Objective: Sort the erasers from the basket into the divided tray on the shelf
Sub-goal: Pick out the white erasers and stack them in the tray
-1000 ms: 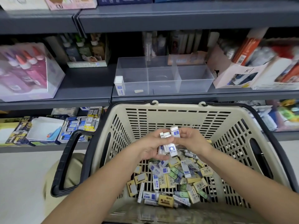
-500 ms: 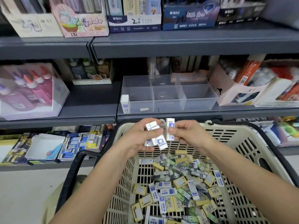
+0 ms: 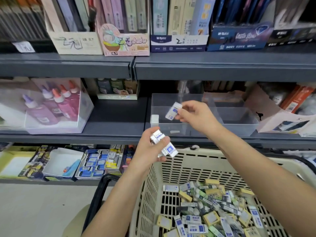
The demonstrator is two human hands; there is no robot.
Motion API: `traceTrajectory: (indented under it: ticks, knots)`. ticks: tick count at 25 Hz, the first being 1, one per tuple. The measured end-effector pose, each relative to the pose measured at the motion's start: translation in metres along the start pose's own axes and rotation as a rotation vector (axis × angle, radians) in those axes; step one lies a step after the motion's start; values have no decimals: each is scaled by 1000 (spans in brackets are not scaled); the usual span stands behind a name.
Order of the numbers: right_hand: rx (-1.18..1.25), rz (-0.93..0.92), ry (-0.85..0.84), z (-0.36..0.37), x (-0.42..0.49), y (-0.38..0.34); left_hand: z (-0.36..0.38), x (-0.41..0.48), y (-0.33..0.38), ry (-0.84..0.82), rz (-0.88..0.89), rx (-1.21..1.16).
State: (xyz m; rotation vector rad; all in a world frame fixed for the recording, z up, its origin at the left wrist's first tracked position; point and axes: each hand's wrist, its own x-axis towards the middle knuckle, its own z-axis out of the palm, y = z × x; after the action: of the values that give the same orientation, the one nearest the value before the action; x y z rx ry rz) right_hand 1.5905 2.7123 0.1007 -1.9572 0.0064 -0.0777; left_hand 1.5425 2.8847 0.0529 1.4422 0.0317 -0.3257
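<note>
Grey shelving (image 3: 222, 69) fills the upper view, its tiers packed with stationery boxes. Below it stands a beige slotted basket (image 3: 196, 165) with a black handle, its near right part holding a loose heap of erasers (image 3: 213, 212) in white-and-blue, yellow and green wrappers. On the middle shelf at the left sits a clear box of glue bottles (image 3: 51, 106). Further right on the same shelf is the clear divided tray (image 3: 237, 117), its compartments see-through.

The right hand (image 3: 196, 117) reaches forward in front of the tray's left part. Its fingers (image 3: 186, 106) pinch a single white-and-blue eraser (image 3: 173, 111), which is tilted and held up against the left compartment; whether it is over or only in front of it cannot be told. The left hand (image 3: 148, 153) hovers lower, above the basket's far left rim, its fingers (image 3: 162, 141) curled round a bunch of white-and-blue erasers (image 3: 169, 149). A small white eraser (image 3: 154, 119) stands upright on the shelf, just beside the tray's left front corner.
</note>
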Motion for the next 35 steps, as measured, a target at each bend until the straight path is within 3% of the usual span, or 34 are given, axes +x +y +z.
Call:
traceTrajectory:
  ticks: [3, 8, 13, 23, 27, 35]
  knots:
    - [-270, -98, 33, 23, 29, -3, 2, 2, -6, 22, 37, -14]
    - [-291, 1, 68, 33, 62, -5, -3, 7, -9, -7, -11, -97]
    - [-246, 77, -128, 50, 58, 4, -4, 10, -10, -3, -29, -155]
    - [-289, 110, -197, 46, 57, 2, -6, 12, -12, -20, -25, -183]
    - [-537, 177, -266, 52, 64, 1, -7, 12, -12, -23, -20, -182]
    - [-237, 196, -287, 50, 62, 0, -7, 14, -14, -26, -20, -182]
